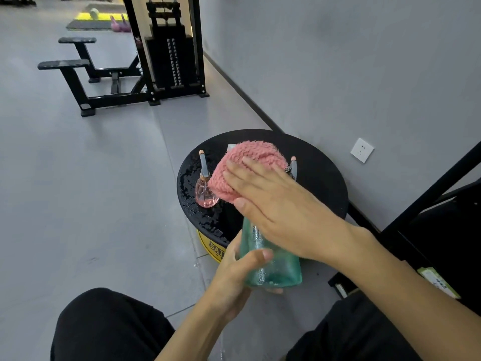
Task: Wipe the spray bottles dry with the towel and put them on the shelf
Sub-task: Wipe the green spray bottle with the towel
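My left hand [234,274] grips the wet, green, see-through plastic spray bottle [276,269], low centre, its top pointing up-frame. My right hand [281,204] presses the fluffy pink towel [242,157] flat on that top.

Shows looped, fluffy pink cloth in the towel [244,170]; translucent green plastic, beaded with droplets, in the spray bottle [273,267]; clear, glossy pink walls on the small bottle [207,195]. Finds the round tabletop [320,183] matt black and grainy, speckled with water. Reads smooth matt grey across floor [104,191] and wall [338,61].
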{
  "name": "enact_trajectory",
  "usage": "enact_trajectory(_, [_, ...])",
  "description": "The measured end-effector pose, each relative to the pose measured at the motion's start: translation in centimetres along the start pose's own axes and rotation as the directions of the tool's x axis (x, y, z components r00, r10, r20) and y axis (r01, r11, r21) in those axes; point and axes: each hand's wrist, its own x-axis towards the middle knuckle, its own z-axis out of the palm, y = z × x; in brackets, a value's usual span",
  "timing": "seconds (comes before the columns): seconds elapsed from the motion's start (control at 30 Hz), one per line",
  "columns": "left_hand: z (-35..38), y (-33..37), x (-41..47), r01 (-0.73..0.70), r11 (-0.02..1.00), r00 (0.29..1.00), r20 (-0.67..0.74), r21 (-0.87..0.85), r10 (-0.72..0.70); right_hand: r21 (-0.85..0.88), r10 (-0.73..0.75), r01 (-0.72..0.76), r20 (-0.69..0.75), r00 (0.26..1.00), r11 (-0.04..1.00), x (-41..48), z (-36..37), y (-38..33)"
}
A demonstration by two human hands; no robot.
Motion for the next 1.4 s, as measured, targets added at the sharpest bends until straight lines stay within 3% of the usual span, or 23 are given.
enact_trajectory(0.33, [0.6, 0.1, 0.2, -0.011, 1.0, 1.0, 0.009, -0.004, 0.011, 0.069, 0.114, -0.107, -0.108, 0.988, 0.992, 0.8, -0.2, 1.4])
enact_trajectory(0.63, [0.8, 0.1, 0.0, 0.021, 0.999, 0.999, 0.047, -0.046, -0.019, 0.236, 0.271, -0.243, -0.09, 0.958, 0.941, 0.7, -0.9, 2.6])
enact_trajectory(0.9, [0.4, -0.1, 0.0, -0.006, 0.999, 1.0, 0.019, -0.045, 0.007, 0.201, 0.132, -0.114, -0.076, 0.988, 0.973, -1.6, 0.7, 0.7])
enact_trajectory(1.1, [1.0, -0.3, -0.1, 0.025, 1.0, 0.999, 0.029, -0.018, -0.024, 0.261, 0.276, -0.246, -0.084, 0.958, 0.934, -0.4, -0.4, 2.8])
enact_trajectory(1.4, [0.5, -0.1, -0.1, 0.022, 1.0, 0.999, 0.028, -0.005, -0.022, 0.182, 0.165, -0.155, -0.043, 0.985, 0.971, -1.7, 0.3, 1.0])
